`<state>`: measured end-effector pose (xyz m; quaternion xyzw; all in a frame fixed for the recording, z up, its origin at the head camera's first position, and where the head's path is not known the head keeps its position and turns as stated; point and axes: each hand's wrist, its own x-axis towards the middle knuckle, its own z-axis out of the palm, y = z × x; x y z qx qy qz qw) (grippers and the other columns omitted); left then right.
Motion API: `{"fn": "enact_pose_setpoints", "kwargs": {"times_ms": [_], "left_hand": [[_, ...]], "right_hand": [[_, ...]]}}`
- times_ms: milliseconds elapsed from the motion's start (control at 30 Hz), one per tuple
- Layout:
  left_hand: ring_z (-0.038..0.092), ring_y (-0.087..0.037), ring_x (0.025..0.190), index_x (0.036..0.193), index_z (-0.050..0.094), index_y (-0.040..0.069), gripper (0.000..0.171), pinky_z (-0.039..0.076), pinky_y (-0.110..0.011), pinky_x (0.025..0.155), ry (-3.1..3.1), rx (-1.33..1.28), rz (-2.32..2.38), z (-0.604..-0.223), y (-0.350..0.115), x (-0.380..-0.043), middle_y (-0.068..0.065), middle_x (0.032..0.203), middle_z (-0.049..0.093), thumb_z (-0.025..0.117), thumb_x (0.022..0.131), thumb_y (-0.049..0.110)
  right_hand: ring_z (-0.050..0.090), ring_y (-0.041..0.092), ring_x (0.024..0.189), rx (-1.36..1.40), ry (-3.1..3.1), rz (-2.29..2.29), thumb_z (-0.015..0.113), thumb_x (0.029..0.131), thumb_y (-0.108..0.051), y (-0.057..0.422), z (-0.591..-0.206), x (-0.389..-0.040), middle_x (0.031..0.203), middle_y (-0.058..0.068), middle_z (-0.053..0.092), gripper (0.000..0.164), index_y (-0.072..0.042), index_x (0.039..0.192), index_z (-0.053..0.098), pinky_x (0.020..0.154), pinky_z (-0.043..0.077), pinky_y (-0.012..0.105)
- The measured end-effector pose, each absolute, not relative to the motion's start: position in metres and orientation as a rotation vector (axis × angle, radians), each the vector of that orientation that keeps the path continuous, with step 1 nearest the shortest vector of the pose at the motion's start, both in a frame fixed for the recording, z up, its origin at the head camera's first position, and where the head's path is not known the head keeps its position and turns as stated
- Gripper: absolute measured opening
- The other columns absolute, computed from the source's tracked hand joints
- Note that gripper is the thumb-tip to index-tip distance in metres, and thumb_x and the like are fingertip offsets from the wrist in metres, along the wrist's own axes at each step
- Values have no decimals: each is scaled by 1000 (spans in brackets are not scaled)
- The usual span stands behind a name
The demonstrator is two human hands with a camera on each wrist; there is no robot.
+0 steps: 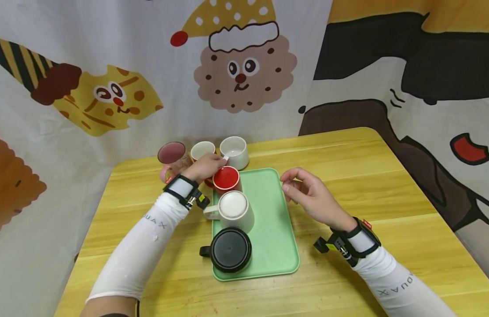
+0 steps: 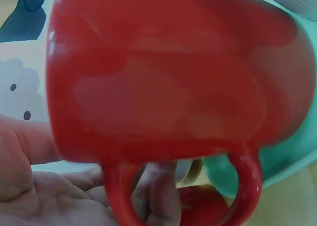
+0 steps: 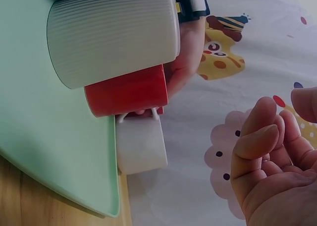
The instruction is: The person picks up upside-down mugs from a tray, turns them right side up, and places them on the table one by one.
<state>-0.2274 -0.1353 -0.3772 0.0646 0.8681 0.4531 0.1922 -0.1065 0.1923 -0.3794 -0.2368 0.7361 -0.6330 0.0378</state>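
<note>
My left hand [image 1: 207, 167] reaches over the back left of the green tray [image 1: 270, 220], its fingertips at the handle of a white mug [image 1: 237, 154]. In the right wrist view its fingers appear to pinch that white mug's handle. A red mug [image 1: 226, 178] stands just in front of the hand; in the left wrist view the red mug [image 2: 168, 82] hides much of the fingers. Also on the tray are an upside-down white ribbed mug [image 1: 234, 211] and a black mug [image 1: 229, 251]. My right hand [image 1: 309, 193] hovers beside the tray's right edge, fingers loosely curled, holding nothing.
Behind the left hand stand a pink mug [image 1: 173, 156] and a pale-lined mug [image 1: 202, 149]. The wooden table [image 1: 355, 176] extends around the tray, and a printed curtain [image 1: 141, 53] hangs along its back edge.
</note>
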Motion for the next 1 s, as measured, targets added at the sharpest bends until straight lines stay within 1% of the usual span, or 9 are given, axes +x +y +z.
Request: {"fn": "enact_pose_setpoints", "kwargs": {"times_ms": [133, 267, 333, 433, 567, 633, 800, 867, 1000], "left_hand": [[50, -15, 72, 115, 68, -6, 29, 39, -24, 63, 2461, 229, 1276, -373, -140, -221, -3, 79, 52, 48, 112, 16], [54, -20, 81, 128, 67, -5, 33, 42, -26, 68, 2521, 255, 1218, -369, -146, -211, -8, 89, 58, 48, 113, 18], [57, -23, 86, 130, 67, -4, 35, 44, -29, 71, 2566, 267, 1151, -368, -149, -205, -11, 95, 61, 49, 114, 21], [59, -27, 90, 128, 68, -1, 35, 46, -33, 75, 2651, 305, 1020, -366, -154, -195, -12, 100, 65, 49, 114, 24], [62, -29, 92, 122, 70, 0, 33, 49, -39, 80, 2730, 372, 874, -368, -159, -186, -13, 100, 67, 47, 114, 22], [62, -30, 93, 122, 70, 0, 32, 51, -41, 83, 2750, 391, 824, -370, -162, -183, -13, 102, 68, 47, 113, 20], [63, -30, 96, 123, 68, -1, 30, 54, -46, 91, 2776, 421, 761, -374, -168, -176, -14, 107, 69, 48, 113, 19], [63, -29, 94, 120, 68, 0, 29, 54, -45, 89, 2766, 433, 770, -376, -171, -175, -14, 105, 69, 48, 113, 19], [62, -25, 84, 115, 67, 2, 27, 53, -38, 78, 2690, 439, 845, -379, -179, -174, -18, 102, 67, 49, 114, 22]], "right_hand": [[62, 27, 80, -728, 2250, -1945, 60, 109, -8, 192, -381, -107, 103, 23, 60, 15, -2, 123, 60, 70, 55, 29], [61, 28, 79, -741, 2244, -1950, 60, 109, -7, 191, -382, -107, 99, 19, 61, 14, -2, 122, 60, 69, 54, 29], [61, 31, 78, -749, 2239, -1954, 60, 109, -6, 190, -382, -107, 98, 18, 60, 14, -2, 122, 60, 68, 54, 29], [60, 37, 79, -758, 2230, -1958, 60, 109, -6, 190, -383, -108, 95, 18, 60, 14, -1, 122, 60, 68, 53, 30], [61, 35, 78, -758, 2227, -1956, 60, 109, -6, 190, -384, -108, 94, 17, 60, 14, -1, 122, 60, 68, 53, 30], [61, 33, 78, -758, 2229, -1954, 60, 109, -6, 190, -384, -107, 94, 17, 60, 14, -1, 122, 60, 67, 53, 30], [60, 37, 79, -755, 2235, -1947, 60, 109, -6, 190, -384, -107, 94, 17, 60, 14, -2, 123, 60, 67, 53, 30], [60, 36, 79, -752, 2238, -1946, 60, 109, -6, 190, -384, -106, 94, 17, 60, 14, -2, 122, 60, 68, 53, 30], [62, 28, 78, -752, 2246, -1940, 60, 109, -6, 191, -385, -106, 94, 16, 61, 14, -2, 123, 60, 68, 53, 31]]}}
